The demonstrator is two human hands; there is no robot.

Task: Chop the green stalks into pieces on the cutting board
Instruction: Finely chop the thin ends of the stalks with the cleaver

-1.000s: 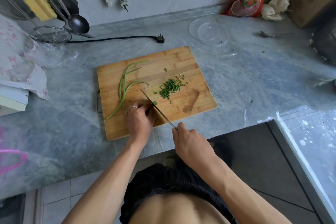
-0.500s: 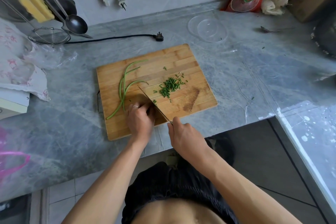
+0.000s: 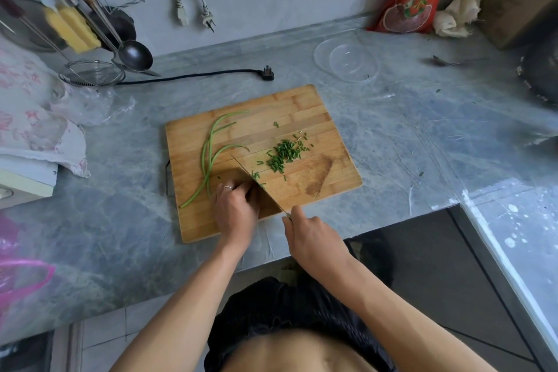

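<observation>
Head view, chopping in progress. The board (image 3: 302,109) lies on the counter (image 3: 126,220), near its front edge. The right hand (image 3: 314,238) is wrapped around the handle of the knife (image 3: 256,183), off the board's front edge. The blade runs diagonally from that edge toward the board's centre, edge down on the wood. A second ago the blade stood higher and longer in view, with the right hand farther out over the front edge. Now it has come down and forward, so a further stroke appears to have just landed.

The left hand (image 3: 235,205), fingers curled and bearing a ring, presses down just left of the blade in the board's front half. What it pins is hidden under the knuckles; it is probably the cut end of a stalk bundle. This hand has hardly shifted across the three frames.

The uncut stalks (image 3: 208,157) lie along the board's left side, curving from near the back edge to the front-left area. They are apart from the blade and unchanged in position. The pieces (image 3: 282,154) form a loose heap right of the blade, toward the board's right half, with a few strays near the back edge and beside the knife.

The heap looks little altered, so each stroke adds few bits. With several long stalks untouched, most of the task seems to remain.
</observation>
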